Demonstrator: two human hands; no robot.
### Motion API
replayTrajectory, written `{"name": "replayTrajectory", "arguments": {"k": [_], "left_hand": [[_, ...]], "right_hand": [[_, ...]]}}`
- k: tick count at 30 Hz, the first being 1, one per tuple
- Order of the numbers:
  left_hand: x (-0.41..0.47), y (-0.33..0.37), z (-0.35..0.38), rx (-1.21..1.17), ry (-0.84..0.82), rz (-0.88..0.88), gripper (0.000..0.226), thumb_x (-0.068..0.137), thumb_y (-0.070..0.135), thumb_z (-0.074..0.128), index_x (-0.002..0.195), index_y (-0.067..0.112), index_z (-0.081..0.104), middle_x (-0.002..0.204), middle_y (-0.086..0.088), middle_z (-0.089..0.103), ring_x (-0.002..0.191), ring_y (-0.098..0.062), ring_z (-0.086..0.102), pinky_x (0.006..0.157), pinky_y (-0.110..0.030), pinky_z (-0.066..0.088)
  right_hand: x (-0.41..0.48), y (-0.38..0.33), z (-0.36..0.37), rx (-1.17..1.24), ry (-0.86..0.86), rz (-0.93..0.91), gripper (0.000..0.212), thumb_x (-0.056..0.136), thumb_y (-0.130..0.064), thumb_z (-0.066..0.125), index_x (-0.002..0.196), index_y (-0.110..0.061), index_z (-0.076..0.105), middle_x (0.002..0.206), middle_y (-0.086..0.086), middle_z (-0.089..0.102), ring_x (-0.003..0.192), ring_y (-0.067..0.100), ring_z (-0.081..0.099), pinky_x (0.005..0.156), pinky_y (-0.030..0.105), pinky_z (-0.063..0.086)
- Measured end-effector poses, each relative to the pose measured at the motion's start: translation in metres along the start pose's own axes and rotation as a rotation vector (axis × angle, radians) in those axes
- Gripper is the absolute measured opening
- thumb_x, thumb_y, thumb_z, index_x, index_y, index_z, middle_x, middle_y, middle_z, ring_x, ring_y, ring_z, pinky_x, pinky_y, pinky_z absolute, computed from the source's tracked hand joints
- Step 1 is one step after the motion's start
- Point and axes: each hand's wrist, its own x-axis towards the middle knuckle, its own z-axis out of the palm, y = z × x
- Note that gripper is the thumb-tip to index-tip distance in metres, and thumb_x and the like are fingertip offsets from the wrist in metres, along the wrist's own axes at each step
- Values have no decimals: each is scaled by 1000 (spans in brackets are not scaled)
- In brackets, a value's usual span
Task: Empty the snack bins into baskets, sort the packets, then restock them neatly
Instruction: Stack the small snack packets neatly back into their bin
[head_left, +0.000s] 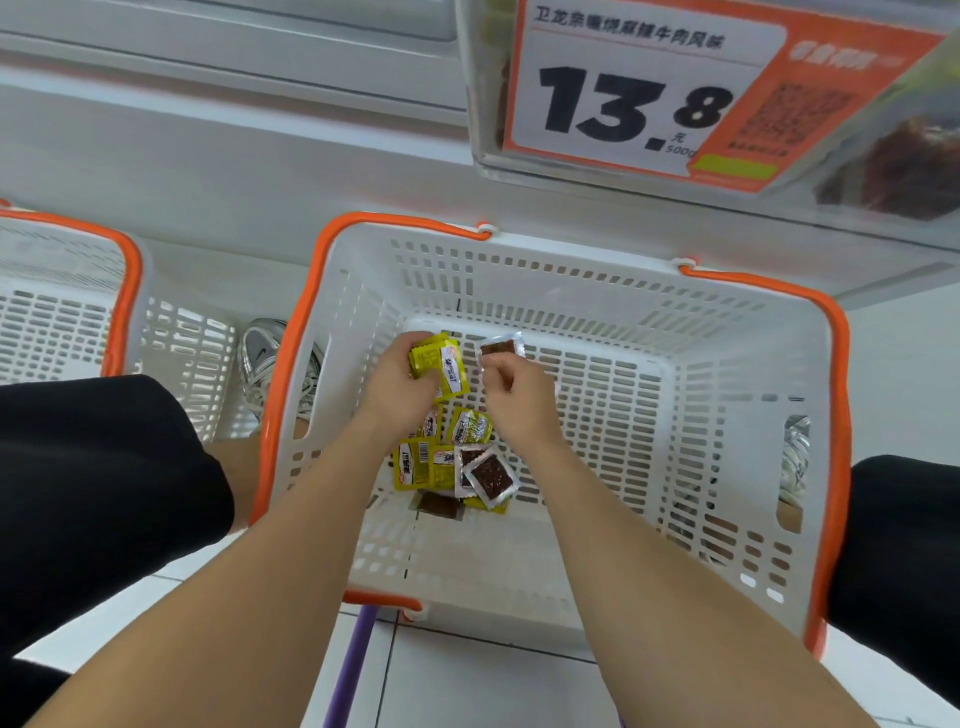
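A white basket with an orange rim (613, 306) stands on the floor between my knees. Both hands reach inside it. My left hand (397, 384) grips a small bunch of yellow snack packets (441, 364). My right hand (511, 392) pinches a clear packet with a brown snack (501, 347) by its lower edge. Below my hands a loose pile lies on the basket floor: several yellow packets (421, 462) and brown clear-wrapped packets (488, 475).
A second white and orange basket (78, 291) sits at the left. Above hangs a shelf bin with an orange price sign reading 13.8 (639, 98). My shoe (260, 358) stands between the baskets, my knees flank the middle basket. A purple bar (353, 660) lies on the tiled floor.
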Motion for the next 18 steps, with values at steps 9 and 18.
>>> {"name": "replayTrajectory", "arguments": {"k": [9,18], "left_hand": [[-3,-13,0,397,-17,45,45,101,5,52,143,20,45,90,-9,67,72,-25,65,59,-38,53],[-14,-22,7,419,-137,5,53,99,-1,49,146,23,43,88,-13,67,69,-27,64,60,-41,55]], "right_hand": [[-45,44,13,-839,-422,-318,72,77,-27,88,137,-23,48,141,9,33,127,35,36,100,46,49],[-36,50,-32,-250,-364,71,54,87,-2,74,126,-33,53,117,-4,59,96,18,66,69,38,59]]}}
